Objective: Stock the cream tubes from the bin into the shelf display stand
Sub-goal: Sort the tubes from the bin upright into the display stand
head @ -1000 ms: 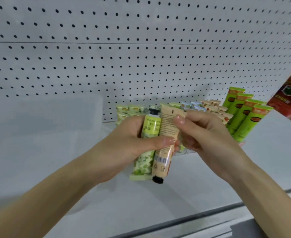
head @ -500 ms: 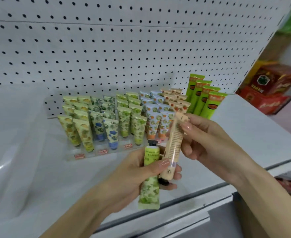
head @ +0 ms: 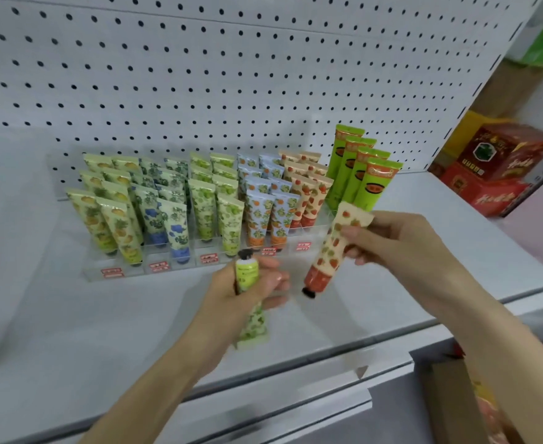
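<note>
Motion smears the left grip (head: 228, 296), which hides the middle of the green tube (head: 253, 323). The right grip (head: 401, 248) covers part of the strawberry tube (head: 324, 262). The labels (head: 208, 258) are too small to read. The back tubes (head: 201, 161) show only their tops. The box (head: 456, 408) is cut off at bottom right.

Stand (head: 186, 267) on shelf (head: 71, 331), back against pegboard (head: 199, 75); stocked tubes (head: 199, 200) in it, rows running front to back. Tall tubes (head: 359, 174) just right of stand. Boxes (head: 494, 168) farther right, past pegboard edge. My left grip (head: 231, 299) before stand's middle, holds left tube (head: 247, 272), cap up. My right grip (head: 401, 248) right of it, before tall tubes, holds right tube (head: 329, 251), tilted, cap down.
</note>
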A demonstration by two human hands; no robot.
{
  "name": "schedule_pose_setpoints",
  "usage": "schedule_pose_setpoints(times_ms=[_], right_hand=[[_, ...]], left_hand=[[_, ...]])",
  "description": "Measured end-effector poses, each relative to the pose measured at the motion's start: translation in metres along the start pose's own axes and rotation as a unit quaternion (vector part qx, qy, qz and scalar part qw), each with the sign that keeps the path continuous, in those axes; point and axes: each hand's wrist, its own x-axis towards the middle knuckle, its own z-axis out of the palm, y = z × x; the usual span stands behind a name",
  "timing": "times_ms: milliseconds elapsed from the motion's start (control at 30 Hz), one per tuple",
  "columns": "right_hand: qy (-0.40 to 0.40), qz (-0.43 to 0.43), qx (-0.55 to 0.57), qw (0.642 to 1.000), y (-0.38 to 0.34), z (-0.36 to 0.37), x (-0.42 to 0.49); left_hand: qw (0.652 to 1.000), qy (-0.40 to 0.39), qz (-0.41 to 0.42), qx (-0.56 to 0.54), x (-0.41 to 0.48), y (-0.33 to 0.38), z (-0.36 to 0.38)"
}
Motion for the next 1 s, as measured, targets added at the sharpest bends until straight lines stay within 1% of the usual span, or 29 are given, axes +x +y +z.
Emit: schedule_pose_setpoints(times_ms=[100,167,200,267,333,533,767,1000], right_hand=[[0.088,-0.054,0.009,0.995,0.004,-0.005,0.021],[0.122,-0.081,-0.009,0.989,0.011,-0.002,0.034],[0.126,-0.088,-0.016,0.988,0.016,0.001,0.04],[0.124,-0.099,-0.025,0.987,0.023,0.007,0.05],[0.122,-0.112,-0.04,0.985,0.029,0.012,0.058],[0.111,-0.142,-0.07,0.981,0.033,0.016,0.072],[0.049,-0.132,-0.084,0.987,0.042,0.022,0.078],[0.029,-0.142,-0.156,0.977,0.045,0.023,0.083]], left_hand=[[0.997,0.046,-0.018,-0.051,0.005,-0.007,-0.009],[0.992,0.057,-0.031,-0.104,0.008,-0.009,-0.012],[0.989,0.055,-0.04,-0.133,0.009,-0.008,-0.012],[0.981,0.049,-0.06,-0.179,0.012,-0.006,-0.012],[0.977,0.044,-0.069,-0.196,0.013,-0.006,-0.013],[0.987,0.031,-0.039,-0.155,0.012,-0.01,-0.014],[0.989,0.032,-0.012,-0.146,0.012,-0.011,-0.011],[0.988,0.035,-0.004,-0.152,0.012,-0.012,-0.012]])
